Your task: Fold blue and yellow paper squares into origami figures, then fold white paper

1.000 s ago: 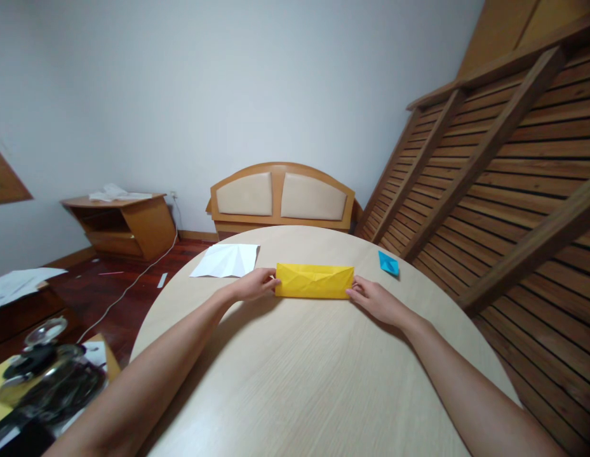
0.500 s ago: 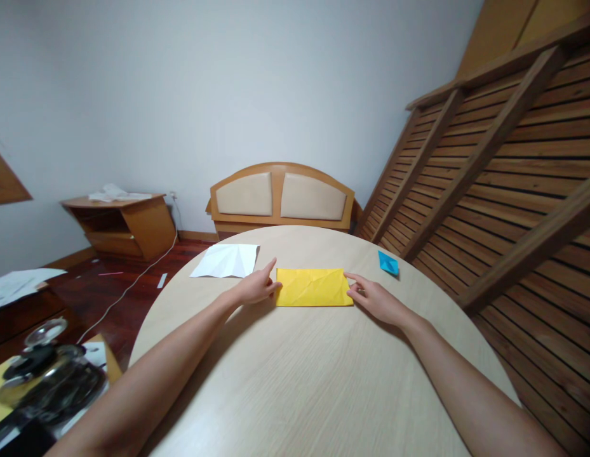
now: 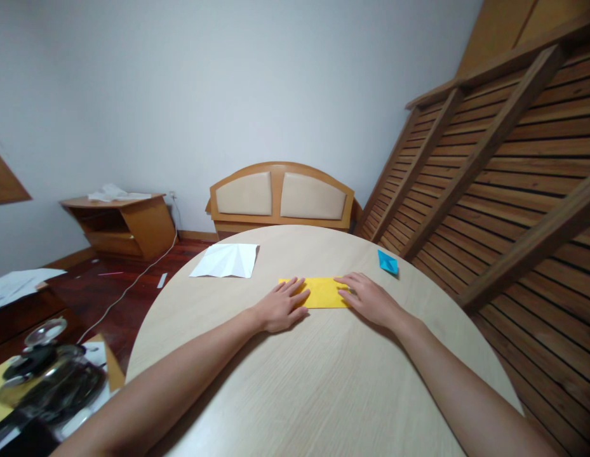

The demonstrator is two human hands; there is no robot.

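Yellow paper [image 3: 322, 292] flat on surface [image 3: 314, 381] | left grip [image 3: 280, 304] open, flat on it | right grip [image 3: 366, 299] open, flat on it

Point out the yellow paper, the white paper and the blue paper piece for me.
yellow paper [image 3: 323, 292], head view, bare middle strip between the hands.
white paper [image 3: 225, 260], head view, centre of the creased sheet.
blue paper piece [image 3: 387, 262], head view, middle of its top face.

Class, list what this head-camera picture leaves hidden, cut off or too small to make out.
1. Yellow paper: both ends covered by the left hand and right hand.
2. Blue paper piece: too small to tell its folded shape.
3. Glass pot: cut off by the frame's lower left edge.
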